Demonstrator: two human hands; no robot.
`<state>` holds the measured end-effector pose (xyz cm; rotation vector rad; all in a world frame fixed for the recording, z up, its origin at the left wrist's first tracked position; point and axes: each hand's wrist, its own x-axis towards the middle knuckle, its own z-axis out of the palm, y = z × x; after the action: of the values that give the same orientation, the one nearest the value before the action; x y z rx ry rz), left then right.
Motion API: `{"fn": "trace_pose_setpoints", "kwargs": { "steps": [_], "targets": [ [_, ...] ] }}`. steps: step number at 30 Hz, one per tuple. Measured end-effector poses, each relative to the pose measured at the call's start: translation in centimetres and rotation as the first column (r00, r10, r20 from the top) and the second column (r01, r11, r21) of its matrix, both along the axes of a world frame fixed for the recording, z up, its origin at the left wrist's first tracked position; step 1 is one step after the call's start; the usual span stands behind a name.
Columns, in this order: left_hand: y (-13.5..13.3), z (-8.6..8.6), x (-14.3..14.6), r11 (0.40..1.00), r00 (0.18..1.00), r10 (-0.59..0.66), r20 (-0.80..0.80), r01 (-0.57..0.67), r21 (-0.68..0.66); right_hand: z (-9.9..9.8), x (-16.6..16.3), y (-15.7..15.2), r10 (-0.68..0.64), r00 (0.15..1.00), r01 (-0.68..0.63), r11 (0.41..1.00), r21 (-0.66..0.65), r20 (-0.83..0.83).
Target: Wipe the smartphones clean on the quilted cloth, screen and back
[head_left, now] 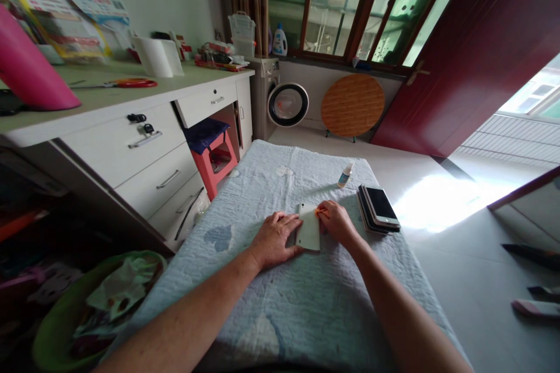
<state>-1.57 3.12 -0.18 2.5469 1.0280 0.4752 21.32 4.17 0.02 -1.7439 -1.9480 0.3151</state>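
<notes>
A white phone lies back side up on the cloth-covered table. My left hand rests along its left edge, fingers stretched out and touching it. Pinched in my right hand is a small orange cloth, pressed on the phone's upper right part; much of the cloth is hidden by the fingers. To the right of that hand sits a stack of phones, the top one with its dark screen up. A small spray bottle stands upright behind them.
A desk with drawers runs along the left, with scissors on top and a red stool under it. A green basket holds crumpled waste at the lower left. An open washing machine is at the back.
</notes>
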Motion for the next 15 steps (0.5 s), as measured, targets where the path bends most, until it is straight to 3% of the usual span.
{"fn": "trace_pose_setpoints", "kwargs": {
  "steps": [15],
  "targets": [
    [0.1, -0.2, 0.0, 1.0, 1.0, 0.011, 0.01, -0.011, 0.014, 0.8, -1.3, -8.3, 0.209, 0.967, -0.213, 0.977, -0.015, -0.143]
  ]
}}
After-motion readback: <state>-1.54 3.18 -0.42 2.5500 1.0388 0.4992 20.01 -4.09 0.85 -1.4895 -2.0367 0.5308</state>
